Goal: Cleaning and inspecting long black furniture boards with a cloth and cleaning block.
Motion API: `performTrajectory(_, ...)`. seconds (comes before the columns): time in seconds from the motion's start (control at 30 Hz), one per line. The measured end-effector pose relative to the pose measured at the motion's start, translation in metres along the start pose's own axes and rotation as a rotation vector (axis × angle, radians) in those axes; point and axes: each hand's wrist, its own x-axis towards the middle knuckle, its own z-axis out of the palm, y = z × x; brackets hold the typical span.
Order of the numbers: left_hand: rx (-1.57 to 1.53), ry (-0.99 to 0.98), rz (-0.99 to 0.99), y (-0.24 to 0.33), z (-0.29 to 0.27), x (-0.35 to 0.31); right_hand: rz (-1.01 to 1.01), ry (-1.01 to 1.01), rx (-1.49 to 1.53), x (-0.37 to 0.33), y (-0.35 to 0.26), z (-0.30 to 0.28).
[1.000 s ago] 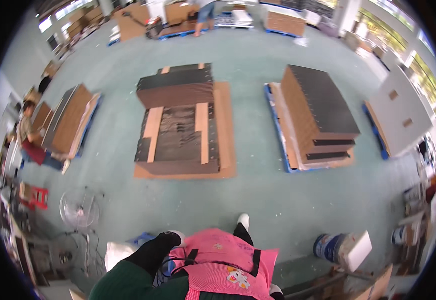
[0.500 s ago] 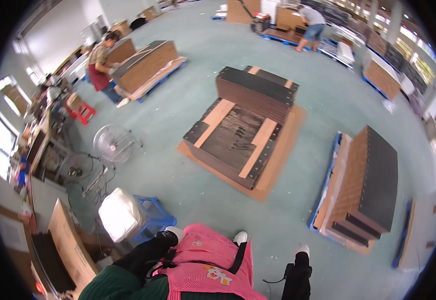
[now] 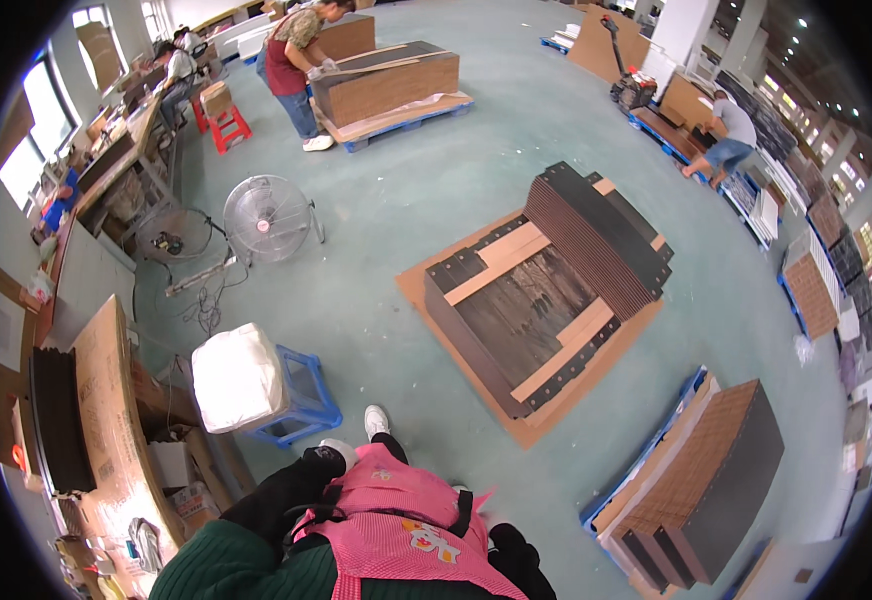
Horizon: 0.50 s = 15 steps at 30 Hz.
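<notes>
At the lower middle, my left hand [image 3: 335,452] wears a pale glove and hangs beside my pink apron [image 3: 396,510]. Its fingers are too unclear to read. The nearest thing to it is a blue stool [image 3: 308,392] topped by a block wrapped in white [image 3: 239,380]; I see no contact. Of my right arm only a black sleeve [image 3: 521,560] shows at the apron's right side, and the hand itself is hidden. Ahead on the right, dark panels [image 3: 596,235] are stacked over a wider stack with wooden strips [image 3: 566,340], on a cardboard sheet [image 3: 421,297].
Another stack of dark-topped panels [image 3: 706,480] stands on a blue pallet at the lower right. Two floor fans [image 3: 266,218] with cables are left of centre. A cardboard-covered table [image 3: 116,420] is at the near left. One person [image 3: 291,70] handles a stack; another [image 3: 733,140] bends far right.
My view has turned left, so the panel stacks and the far workers sit further right. My right hand, seen low at the right before, has gone from sight; its sleeve is nearer the apron.
</notes>
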Motion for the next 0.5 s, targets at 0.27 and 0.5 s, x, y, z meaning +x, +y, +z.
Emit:
performTrajectory(0.27,-0.233,0.102,0.044,-0.145,-0.067,0.046,0.149,-0.066,-0.245,0.062,-0.111,-0.088)
performTrajectory(0.5,-0.322,0.118,-0.011,-0.255,-0.033,0.067,-0.067,0.276,-0.221,0.095,-0.314,-0.21)
